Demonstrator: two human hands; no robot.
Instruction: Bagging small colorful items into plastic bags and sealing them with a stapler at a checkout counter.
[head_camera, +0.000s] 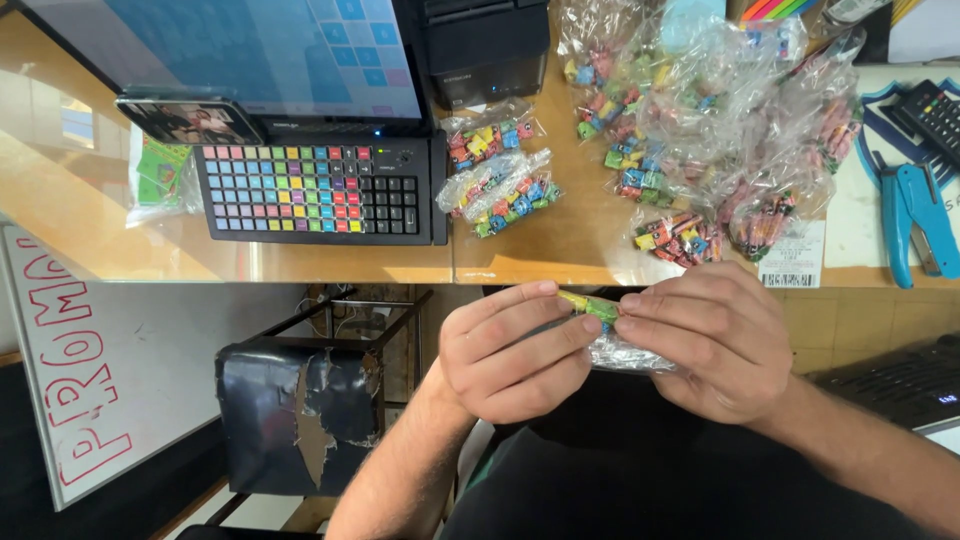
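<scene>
My left hand (512, 350) and my right hand (712, 338) meet just below the counter edge. Together they pinch a small clear plastic bag (625, 352) of wrapped candies; a yellow and green candy (590, 305) shows between the fingertips. The rest of the bag is crumpled under my right fingers. On the counter above lie several more clear bags of coloured candies (505, 190), and a bigger heap of such bags (700, 130) sits to the right.
A black keypad with coloured keys (320, 190) and a touch screen (250, 50) stand at the left on the wooden counter (560, 255). A blue stapler (915, 215) lies at the far right. A torn black stool (300, 415) stands below.
</scene>
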